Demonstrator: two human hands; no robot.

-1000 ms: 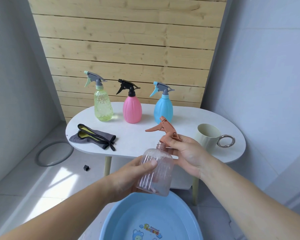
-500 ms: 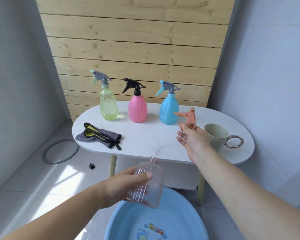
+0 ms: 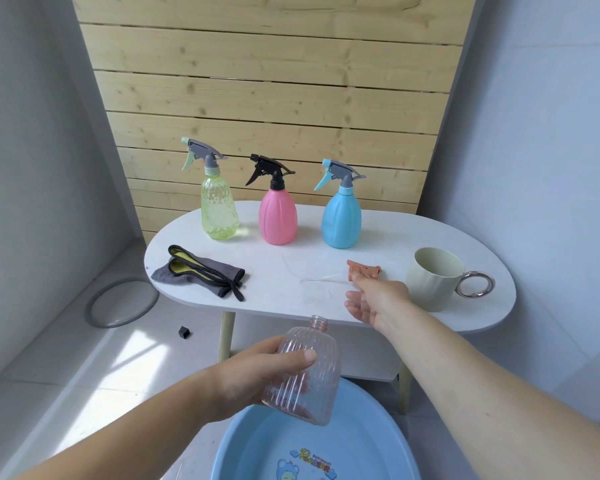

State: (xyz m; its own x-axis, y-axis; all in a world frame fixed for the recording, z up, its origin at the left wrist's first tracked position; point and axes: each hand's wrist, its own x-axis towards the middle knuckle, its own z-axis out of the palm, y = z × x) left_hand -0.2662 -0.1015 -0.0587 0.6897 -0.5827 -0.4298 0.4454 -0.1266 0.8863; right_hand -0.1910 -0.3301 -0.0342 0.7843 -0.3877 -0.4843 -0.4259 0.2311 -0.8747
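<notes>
Head view: left hand (image 3: pixel 253 375) wraps the ribbed bottle (image 3: pixel 305 368); probably light and easily dented, so hold its middle. Right hand (image 3: pixel 374 299), fingers slack, empty, at its one o'clock.

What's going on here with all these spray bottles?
A person has one spray bottle in two parts. Their left grip holds the clear ribbed bottle, neck open, tilted above a blue basin. The orange spray head lies on the white table. The right grip, fingers open, is right beside it; whether it touches is hard to tell. A green spray bottle, a pink one and a blue one stand behind, capped.
</notes>
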